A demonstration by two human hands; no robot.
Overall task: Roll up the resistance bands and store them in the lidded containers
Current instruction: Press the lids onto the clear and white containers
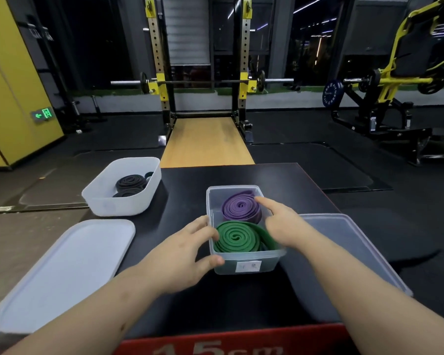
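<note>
A clear container (267, 262) sits on a black box (241, 303). Two rolled-up bands lie inside it: a purple band (240, 207) at the far end and a green band (237, 237) at the near end. The left hand (187, 249) holds the container's left side, fingers over the rim and thumb on the front wall. The right hand (280, 221) is over the right side. Its pointer finger is straight by the purple band. The other fingers bend down by the green band, and I cannot tell if they hold it.

A small white label (248, 266) on the container is too blurry to read. The box's red side (215, 347) says "15cm".

A white container (118, 203) farther left holds black bands (131, 184). A white lid (64, 272) lies on the left, a clear lid (349, 247) on the right.
</note>
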